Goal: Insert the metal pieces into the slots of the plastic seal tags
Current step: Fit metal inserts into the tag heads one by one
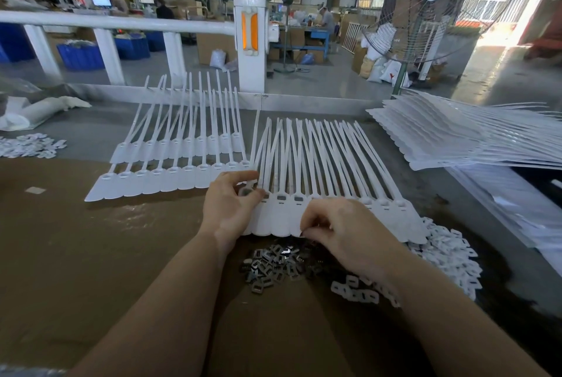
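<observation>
Brown table (91, 255): seal-tag strips (170, 163), metal pieces (273, 267), white clips (450, 255).

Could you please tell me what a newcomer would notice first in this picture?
Probably the fan of white seal tags spread across the table's middle, with both hands at its near edge: the left hand pinching at one slot, the right hand curled beside it. Just below lies a dark heap of metal pieces.
</observation>
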The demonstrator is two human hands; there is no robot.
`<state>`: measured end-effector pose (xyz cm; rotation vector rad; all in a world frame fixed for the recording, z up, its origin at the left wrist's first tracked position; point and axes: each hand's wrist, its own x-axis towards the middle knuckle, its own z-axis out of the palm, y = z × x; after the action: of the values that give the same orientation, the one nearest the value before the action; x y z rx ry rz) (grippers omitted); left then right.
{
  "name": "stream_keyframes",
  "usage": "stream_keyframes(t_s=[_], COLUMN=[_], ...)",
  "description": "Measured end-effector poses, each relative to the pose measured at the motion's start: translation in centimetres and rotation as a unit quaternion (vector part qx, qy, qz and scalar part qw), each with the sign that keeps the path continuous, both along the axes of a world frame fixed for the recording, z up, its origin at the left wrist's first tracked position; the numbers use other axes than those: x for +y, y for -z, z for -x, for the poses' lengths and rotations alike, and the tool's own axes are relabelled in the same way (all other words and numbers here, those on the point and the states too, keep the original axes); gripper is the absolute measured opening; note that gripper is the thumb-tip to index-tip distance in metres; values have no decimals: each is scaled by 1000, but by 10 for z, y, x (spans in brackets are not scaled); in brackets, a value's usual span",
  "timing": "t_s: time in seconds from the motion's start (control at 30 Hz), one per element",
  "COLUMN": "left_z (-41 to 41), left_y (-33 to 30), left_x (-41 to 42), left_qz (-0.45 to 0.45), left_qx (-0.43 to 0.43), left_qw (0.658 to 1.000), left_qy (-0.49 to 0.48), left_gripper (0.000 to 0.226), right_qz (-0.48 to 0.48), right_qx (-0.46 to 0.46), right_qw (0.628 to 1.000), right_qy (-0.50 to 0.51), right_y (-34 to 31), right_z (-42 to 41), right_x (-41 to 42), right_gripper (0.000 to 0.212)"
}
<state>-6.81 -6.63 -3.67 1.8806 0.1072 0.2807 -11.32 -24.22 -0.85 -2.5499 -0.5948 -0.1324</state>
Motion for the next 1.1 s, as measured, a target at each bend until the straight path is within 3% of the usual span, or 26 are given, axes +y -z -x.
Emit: stream_keyframes(t_s=[0.13,0.3,0.8,1.1], left_z=[-1,0,-2,-4], left_y=[1,0,1,4], left_x=[0,0,1,1], left_qz=[1,5,-4,-7], left_qx=[-3,6,1,-4], left_qw=[1000,1000,1000,1000], left_qy=[4,-4,2,6], left_gripper=[32,30,29,28], right_qz=[-74,-40,25,-76], right_qx=[9,-11,28,-34], right_qw=[992,985,984,976], right_qy=[98,168,173,199], right_y=[-2,-4,-8,-3], right_z=[-16,-32,-40,-36], right_x=[-16,-24,-22,-23], right_gripper=[10,12,16,12])
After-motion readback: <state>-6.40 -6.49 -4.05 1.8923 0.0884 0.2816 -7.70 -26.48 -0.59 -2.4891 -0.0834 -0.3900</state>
